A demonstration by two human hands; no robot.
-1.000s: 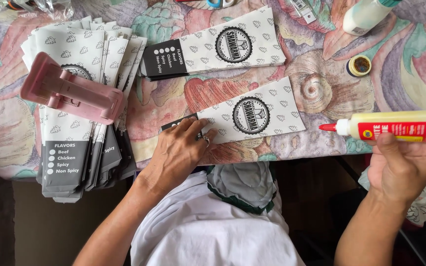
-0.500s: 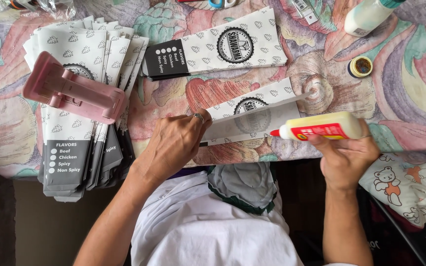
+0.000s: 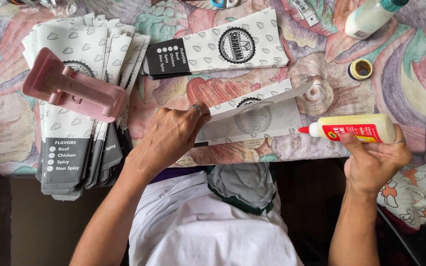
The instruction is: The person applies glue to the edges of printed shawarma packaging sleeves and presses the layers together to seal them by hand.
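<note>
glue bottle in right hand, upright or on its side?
On its side: the glue bottle lies level in the right hand, red tip toward the paper bag.

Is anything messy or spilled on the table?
Nothing looks spilled. The left hand lifts one flap of a paper sleeve, and the right hand holds a glue bottle sideways beside it. The stack of sleeves is fanned unevenly under a pink holder.
</note>
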